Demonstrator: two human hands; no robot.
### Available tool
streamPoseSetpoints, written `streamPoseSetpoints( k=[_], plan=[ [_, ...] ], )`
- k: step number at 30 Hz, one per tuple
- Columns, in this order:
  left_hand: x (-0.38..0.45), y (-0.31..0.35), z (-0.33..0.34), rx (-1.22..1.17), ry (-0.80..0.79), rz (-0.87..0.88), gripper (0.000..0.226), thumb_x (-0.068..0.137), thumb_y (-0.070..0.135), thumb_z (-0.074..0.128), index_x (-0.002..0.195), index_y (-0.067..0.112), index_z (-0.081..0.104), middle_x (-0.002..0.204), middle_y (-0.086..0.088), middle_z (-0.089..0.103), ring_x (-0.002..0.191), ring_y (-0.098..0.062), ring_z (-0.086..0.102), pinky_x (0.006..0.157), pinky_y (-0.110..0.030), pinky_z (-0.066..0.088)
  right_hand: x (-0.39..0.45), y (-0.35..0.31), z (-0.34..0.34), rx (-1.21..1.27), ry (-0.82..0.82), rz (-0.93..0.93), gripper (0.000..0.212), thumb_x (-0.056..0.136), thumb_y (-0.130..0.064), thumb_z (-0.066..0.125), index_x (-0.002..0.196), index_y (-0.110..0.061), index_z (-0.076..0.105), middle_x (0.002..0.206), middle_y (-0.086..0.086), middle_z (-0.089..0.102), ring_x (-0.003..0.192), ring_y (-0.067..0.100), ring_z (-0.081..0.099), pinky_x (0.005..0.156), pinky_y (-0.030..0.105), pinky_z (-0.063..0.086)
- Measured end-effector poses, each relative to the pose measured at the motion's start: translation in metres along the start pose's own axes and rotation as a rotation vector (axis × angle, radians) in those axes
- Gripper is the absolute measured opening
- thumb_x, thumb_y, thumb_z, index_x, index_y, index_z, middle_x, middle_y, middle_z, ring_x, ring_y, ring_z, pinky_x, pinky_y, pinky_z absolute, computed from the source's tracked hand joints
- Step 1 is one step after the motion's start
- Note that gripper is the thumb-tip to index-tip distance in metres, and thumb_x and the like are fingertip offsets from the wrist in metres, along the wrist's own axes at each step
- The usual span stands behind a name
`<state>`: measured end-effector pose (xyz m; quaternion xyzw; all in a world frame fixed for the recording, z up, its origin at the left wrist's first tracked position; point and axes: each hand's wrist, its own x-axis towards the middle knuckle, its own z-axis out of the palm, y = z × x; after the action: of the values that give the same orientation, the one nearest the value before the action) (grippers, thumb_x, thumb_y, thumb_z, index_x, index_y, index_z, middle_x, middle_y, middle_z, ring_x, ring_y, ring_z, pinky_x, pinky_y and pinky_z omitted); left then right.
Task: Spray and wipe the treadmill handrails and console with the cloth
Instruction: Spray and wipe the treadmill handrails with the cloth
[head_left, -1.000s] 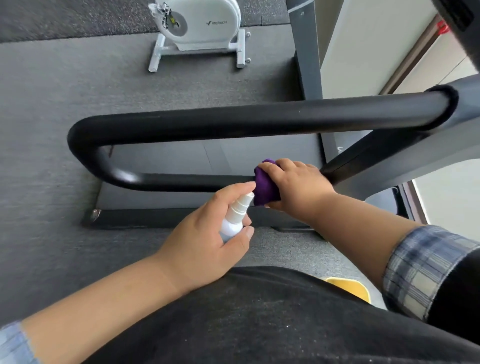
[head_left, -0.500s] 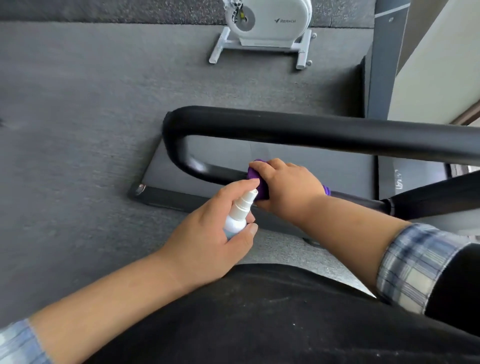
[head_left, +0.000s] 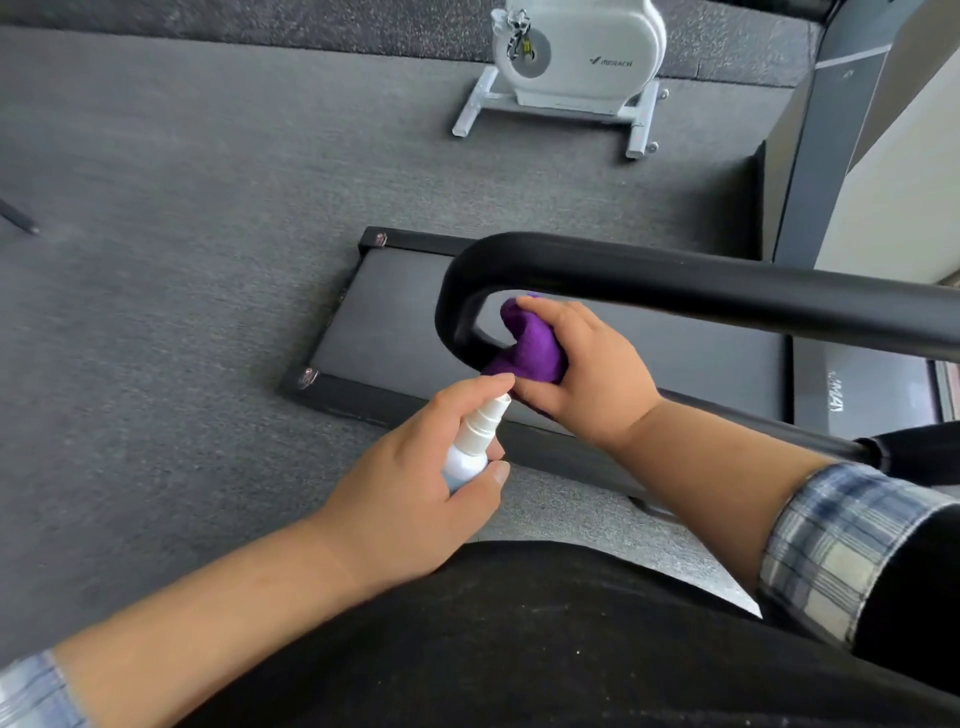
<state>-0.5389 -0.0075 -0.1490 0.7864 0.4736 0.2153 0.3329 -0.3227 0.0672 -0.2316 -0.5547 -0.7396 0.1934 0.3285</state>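
A black U-shaped treadmill handrail (head_left: 675, 278) crosses the right half of the view, its bend at the centre. My right hand (head_left: 587, 374) grips a purple cloth (head_left: 535, 345) pressed against the inside of the bend, on the lower bar. My left hand (head_left: 415, 462) holds a small white spray bottle (head_left: 470, 447) just below the cloth, forefinger on its nozzle top, nozzle pointing toward the cloth. The console is out of view.
The treadmill deck (head_left: 395, 312) lies on grey carpet below the rail. A white exercise machine (head_left: 576, 57) stands on the floor at the top. A dark upright post (head_left: 821, 156) and a pale wall are at the right.
My right hand has slid the cloth left along the lower bar into the handrail's bend. The view has shifted left, and my left hand has followed with the bottle.
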Motion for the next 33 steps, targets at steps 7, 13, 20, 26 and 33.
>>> streamPoseSetpoints(
  k=[7,13,20,26,33],
  plan=[
    [-0.002,-0.021,-0.030,-0.001,-0.022,0.034,0.060,0.085,0.035,0.061,0.131,0.062,0.033,0.106,0.024,0.061,0.099,-0.004,0.062,0.087,-0.009,0.042,0.019,-0.031,0.034,0.008,0.074,0.045,0.080,0.079,-0.070,0.063,0.129,-0.009,0.047,0.120,0.008,0.058,0.109,0.028,0.058,0.090,0.038,0.048],
    [-0.001,-0.042,-0.046,0.003,-0.028,0.055,0.060,0.083,0.047,0.054,0.129,0.073,0.025,0.107,0.023,0.061,0.099,-0.005,0.061,0.087,-0.020,0.047,0.035,-0.036,0.044,-0.278,-0.029,0.214,0.071,0.069,-0.083,0.059,0.110,-0.025,0.050,0.099,-0.006,0.060,0.088,0.022,0.063,0.071,0.028,0.037],
    [0.014,-0.050,-0.048,-0.023,-0.094,0.145,0.064,0.084,0.044,0.057,0.132,0.072,0.023,0.107,0.026,0.059,0.097,-0.003,0.061,0.086,-0.016,0.046,0.037,-0.033,0.029,-0.440,-0.268,0.207,0.065,0.056,-0.078,0.032,0.101,-0.032,0.045,0.108,-0.007,0.057,0.098,0.022,0.060,0.076,0.035,0.045],
    [0.027,-0.054,-0.046,-0.064,-0.164,0.214,0.063,0.085,0.045,0.056,0.132,0.072,0.023,0.107,0.029,0.059,0.095,-0.001,0.060,0.080,-0.009,0.044,0.025,-0.019,0.013,-0.531,-0.364,0.298,0.080,0.057,-0.079,0.045,0.129,-0.045,0.043,0.112,-0.011,0.055,0.104,0.020,0.059,0.081,0.037,0.049],
    [0.042,-0.062,-0.050,-0.093,-0.228,0.279,0.058,0.085,0.044,0.055,0.134,0.060,0.028,0.107,0.027,0.059,0.090,-0.003,0.061,0.078,-0.017,0.047,0.001,-0.013,0.001,-0.191,-0.137,0.387,0.075,0.069,-0.079,0.057,0.133,-0.040,0.051,0.123,-0.015,0.058,0.114,0.011,0.057,0.099,0.034,0.046]
  ],
)
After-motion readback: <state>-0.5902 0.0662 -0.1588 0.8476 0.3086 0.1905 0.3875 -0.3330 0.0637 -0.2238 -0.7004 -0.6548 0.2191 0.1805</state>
